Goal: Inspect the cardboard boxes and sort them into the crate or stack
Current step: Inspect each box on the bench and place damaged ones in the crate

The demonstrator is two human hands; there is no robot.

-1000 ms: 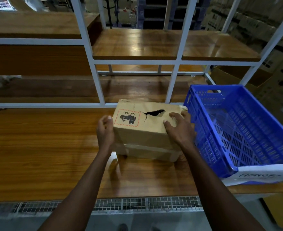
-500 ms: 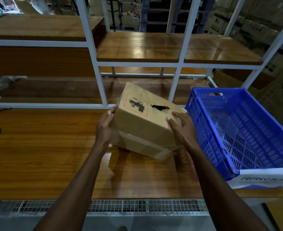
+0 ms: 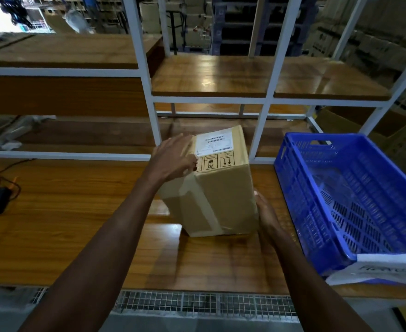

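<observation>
Since half a second ago, one cardboard box [image 3: 217,188] has turned, its torn face gone and a white label [image 3: 212,142] up. It stands tilted on the wooden table [image 3: 65,212], beside one blue crate [image 3: 300,195]. Left hand [image 3: 173,159] lies flat, fingers straight, on its top; right hand [image 3: 266,214] presses its lower right side, fingers hidden.

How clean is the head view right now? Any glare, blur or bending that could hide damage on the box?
Head view: the cardboard box is fairly sharp, its white label too small to read; the left hand is slightly motion-blurred; glare patches on the table and the shelf; wide-angle bending curves the frame posts; the background is dim.
</observation>
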